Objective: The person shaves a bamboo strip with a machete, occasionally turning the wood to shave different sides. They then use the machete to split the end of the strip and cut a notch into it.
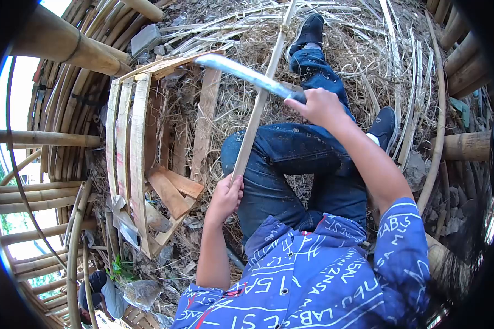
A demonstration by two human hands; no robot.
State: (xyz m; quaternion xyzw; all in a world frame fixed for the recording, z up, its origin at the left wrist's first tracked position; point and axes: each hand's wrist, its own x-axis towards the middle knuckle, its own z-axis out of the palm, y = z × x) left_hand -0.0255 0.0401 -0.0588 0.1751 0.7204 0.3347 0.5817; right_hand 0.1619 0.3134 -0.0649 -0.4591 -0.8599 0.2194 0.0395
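My left hand is closed round the lower end of a long, pale bamboo strip. The strip slants up past my bent knee and over the fibre-strewn ground. Wrapped in my right hand is the dark handle of a long-bladed knife. Its blade points up and left and crosses the strip in this view, above my knee. Part of the handle is hidden by my fingers.
A slatted wooden crate stands on the left, with loose wood pieces in it. Thin shavings cover the ground around my shoes. Bamboo poles frame the left side, and more poles stand at right.
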